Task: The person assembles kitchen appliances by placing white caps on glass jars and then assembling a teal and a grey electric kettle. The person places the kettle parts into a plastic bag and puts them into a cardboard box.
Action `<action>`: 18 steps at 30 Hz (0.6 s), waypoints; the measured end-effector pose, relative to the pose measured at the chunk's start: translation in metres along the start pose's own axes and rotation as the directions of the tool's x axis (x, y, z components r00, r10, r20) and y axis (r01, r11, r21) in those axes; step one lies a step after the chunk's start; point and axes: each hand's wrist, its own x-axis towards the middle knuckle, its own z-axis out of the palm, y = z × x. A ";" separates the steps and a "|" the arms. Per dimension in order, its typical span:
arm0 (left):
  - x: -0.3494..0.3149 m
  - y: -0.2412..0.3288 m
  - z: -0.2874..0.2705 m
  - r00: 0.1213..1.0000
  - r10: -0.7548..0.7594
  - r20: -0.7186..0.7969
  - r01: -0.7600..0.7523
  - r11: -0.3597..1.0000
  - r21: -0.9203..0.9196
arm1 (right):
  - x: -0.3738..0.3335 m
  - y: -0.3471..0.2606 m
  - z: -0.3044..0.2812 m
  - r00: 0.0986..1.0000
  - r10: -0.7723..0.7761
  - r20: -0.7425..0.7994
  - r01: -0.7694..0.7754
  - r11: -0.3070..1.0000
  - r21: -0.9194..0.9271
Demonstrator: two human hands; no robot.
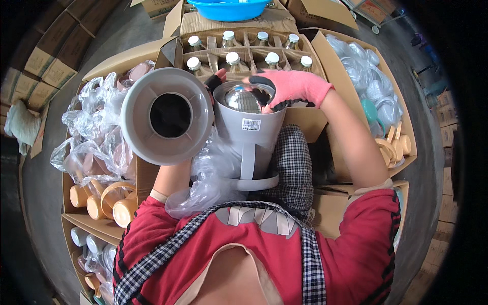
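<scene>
A grey thermos jug body [249,137] with a handle and a small white label is upright in front of my torso. Inside its mouth shows a shiny silver dome, the flask liner [246,98]. My right hand [297,89], in a pink and black fingertip-free glove, curls over the jug's right rim, fingers at the liner. A grey ring-shaped part [134,114] with a dark round opening is raised at the left, covering most of my left forearm. My left hand [217,81] shows only gloved fingers at that part's right edge, beside the jug rim; its grip is mostly hidden.
Clear plastic film [203,188] hangs by the jug. Ahead, a divided carton holds several white-capped bottles [234,58], with a blue basin [229,11] beyond. Cartons of bagged parts [96,117] and orange jug parts [124,211] stand left; another carton [325,76] stands right.
</scene>
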 end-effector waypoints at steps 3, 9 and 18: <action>-0.005 0.002 0.004 1.000 -0.005 -0.007 0.005 1.000 0.005 | 0.001 0.005 0.015 0.998 -0.043 -0.034 0.045 0.998 0.050; -0.006 -0.002 0.010 1.000 -0.009 -0.014 0.009 1.000 -0.008 | -0.002 -0.069 0.021 0.904 0.397 -0.158 -0.422 0.772 -0.476; -0.007 0.000 0.012 0.999 -0.016 -0.036 0.016 1.000 -0.006 | -0.002 -0.044 0.010 0.952 0.289 0.101 -0.258 0.935 -0.244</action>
